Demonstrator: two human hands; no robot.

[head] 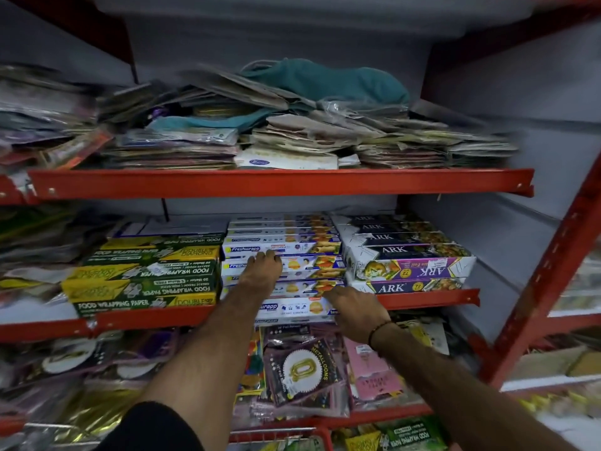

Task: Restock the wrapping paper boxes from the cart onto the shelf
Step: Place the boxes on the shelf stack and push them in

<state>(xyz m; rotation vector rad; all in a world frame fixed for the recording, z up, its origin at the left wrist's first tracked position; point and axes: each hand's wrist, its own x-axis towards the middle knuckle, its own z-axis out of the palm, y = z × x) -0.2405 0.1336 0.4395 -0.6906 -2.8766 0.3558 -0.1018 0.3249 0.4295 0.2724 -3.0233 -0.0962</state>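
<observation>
Pressing flat, left hand (261,271) splayed open on the Freshwrapp stack (286,255) | right hand (354,309) curled round the front Freshwrapp box (292,312) | middle shelf (422,299)

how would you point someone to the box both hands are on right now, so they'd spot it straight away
Find the middle red shelf, which holds three stacks of long boxes: green on the left, dark ARK boxes on the right. In the white middle stack, it is the front Freshwrapp box, under the right hand. Unlike its neighbours, it juts out over the shelf's red lip.
</observation>
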